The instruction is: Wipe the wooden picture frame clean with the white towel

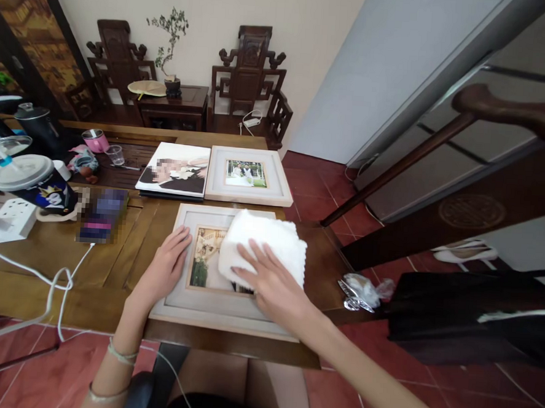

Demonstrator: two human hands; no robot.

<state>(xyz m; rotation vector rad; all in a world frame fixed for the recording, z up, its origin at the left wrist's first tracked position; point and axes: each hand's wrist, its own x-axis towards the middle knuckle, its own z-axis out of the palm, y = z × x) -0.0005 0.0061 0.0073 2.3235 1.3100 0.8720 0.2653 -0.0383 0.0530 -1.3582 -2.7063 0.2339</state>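
With flat open fingers, the right hand (272, 284) presses the white cloth (265, 243) on the framed photo (211, 299), the left hand (165, 265) also lies open on it, and I think the frame, near the desk (112, 262) edge, could slide off.

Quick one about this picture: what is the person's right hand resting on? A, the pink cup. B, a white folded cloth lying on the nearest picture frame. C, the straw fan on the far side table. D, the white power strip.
B: the right hand lies flat on the white cloth, which sits on the glass of the nearest picture frame, while the left hand rests on that frame's left border.
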